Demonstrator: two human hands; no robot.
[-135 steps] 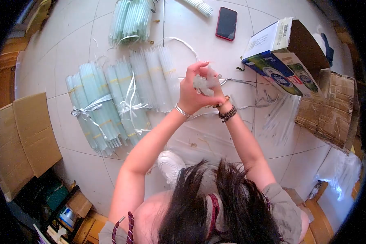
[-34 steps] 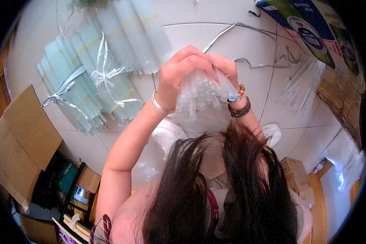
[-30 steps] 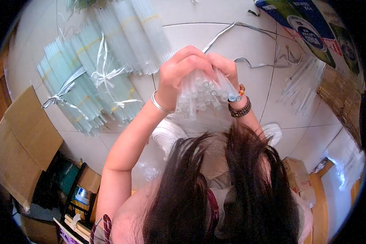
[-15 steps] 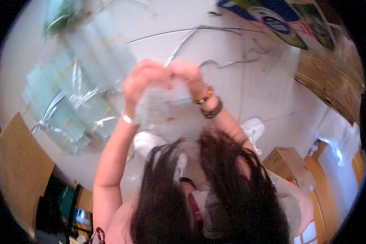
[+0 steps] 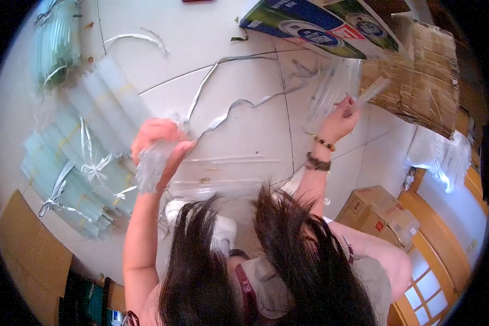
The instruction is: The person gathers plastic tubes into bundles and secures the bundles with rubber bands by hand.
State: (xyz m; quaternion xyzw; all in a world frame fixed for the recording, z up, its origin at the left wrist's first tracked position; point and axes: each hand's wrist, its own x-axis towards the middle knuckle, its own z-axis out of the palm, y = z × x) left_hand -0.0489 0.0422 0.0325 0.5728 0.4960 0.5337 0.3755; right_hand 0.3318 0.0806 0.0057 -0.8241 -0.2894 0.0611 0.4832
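My left hand [image 5: 160, 142] is closed around a bunch of clear tubes [image 5: 153, 163], their ends pointing toward me. Out to the right, my right hand [image 5: 338, 120] grips a few clear tubes [image 5: 372, 91] that stick out up and to the right. It is beside the loose clear tubes [image 5: 331, 87] on the floor by the printed box. Left of my left hand lie clear tube bundles [image 5: 106, 103] with yellow bands and greenish bundles [image 5: 65, 179] tied with white ribbon. More loose tubes [image 5: 223, 187] lie on the floor in front of my feet.
A silver ribbon [image 5: 223, 115] curls across the tiled floor. The blue and green printed box [image 5: 320, 30] stands at the top right, beside brown cardboard [image 5: 413, 76]. A closed carton [image 5: 377, 214] is at the lower right, another greenish bundle [image 5: 58, 46] at the top left, and cardboard [image 5: 32, 239] lower left.
My hands, together around the tubes before, are now apart. My right hand has moved right and holds a few tubes; my left keeps the bunch. The view has shifted toward the right.
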